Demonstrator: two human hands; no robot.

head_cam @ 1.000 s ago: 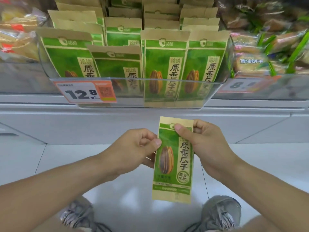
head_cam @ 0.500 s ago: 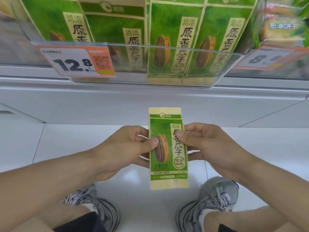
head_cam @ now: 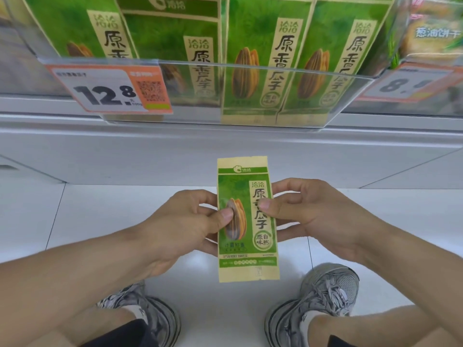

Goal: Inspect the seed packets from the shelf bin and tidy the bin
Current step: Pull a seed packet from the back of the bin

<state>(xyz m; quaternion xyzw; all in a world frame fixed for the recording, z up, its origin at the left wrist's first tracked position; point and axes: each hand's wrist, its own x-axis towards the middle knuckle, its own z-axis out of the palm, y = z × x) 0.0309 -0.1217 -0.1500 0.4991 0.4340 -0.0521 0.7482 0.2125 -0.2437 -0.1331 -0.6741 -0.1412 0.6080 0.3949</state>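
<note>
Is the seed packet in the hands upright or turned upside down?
Upright. The seed packet shows its logo strip on top and its print reads the right way, pinched by the left hand and right hand.

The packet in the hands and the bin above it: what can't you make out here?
Head view, the only one:
- Packet: back hidden, it faces the camera; small print near its foot too small.
- Left hand, right hand: fingers behind the packet.
- Bin: packet tops cut off by the top edge.
- Right price tag: blurred.
</note>
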